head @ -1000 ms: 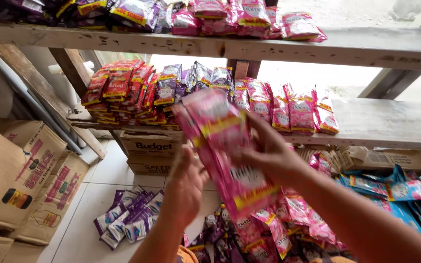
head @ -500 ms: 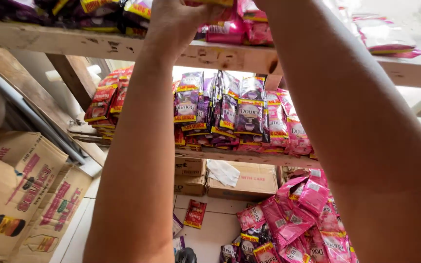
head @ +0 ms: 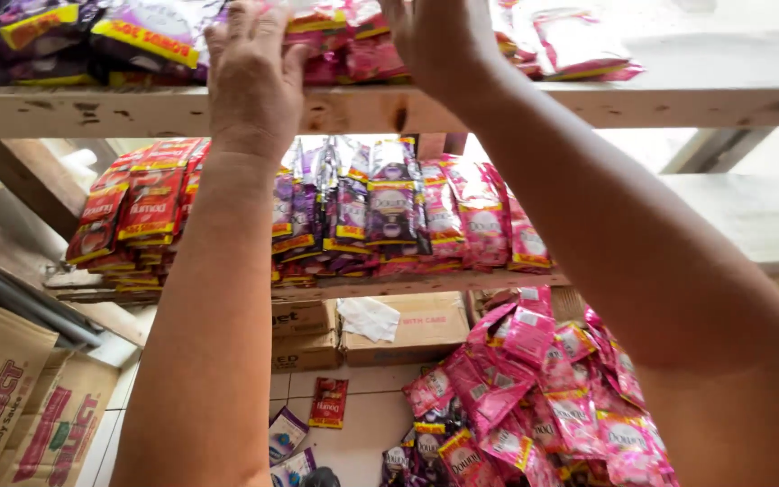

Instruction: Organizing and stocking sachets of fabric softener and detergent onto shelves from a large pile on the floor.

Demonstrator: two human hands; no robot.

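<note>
Both arms reach up to the top wooden shelf (head: 516, 101). Left hand (head: 252, 77) lies palm-down on the pink sachets (head: 335, 41) stacked at the shelf's front edge, fingers spread flat & slightly curled over the packs, pressing rather than pinching. Right hand (head: 439, 36) is on the same stack just to the right; its fingertips run out of the top of the frame, so can't tell whether they grip a pack or only rest on it. The pink sachets sit on the top shelf betw. the two hands, w/ more pink packs (head: 579, 45) further right and purple sachets with yellow bands (head: 137, 32) to the left on the same board. Middle shelf (head: 426, 284) below holds rows of sachets standing on edge: red ones (head: 142, 203) at left, purple ones (head: 353, 203) in the centre, pink ones (head: 484, 221) at right. Under it, cardboard boxes (head: 407, 329) w/ a crumpled white cloth or paper (head: 367, 317) on top. A loose heap of pink sachets (head: 543, 388) is piled lower right, near the right forearm. A few single sachets (head: 326, 401) lie on the white tiled floor (head: 371, 442). Flattened printed cartons (head: 20, 397) lean at the lower left.
</note>
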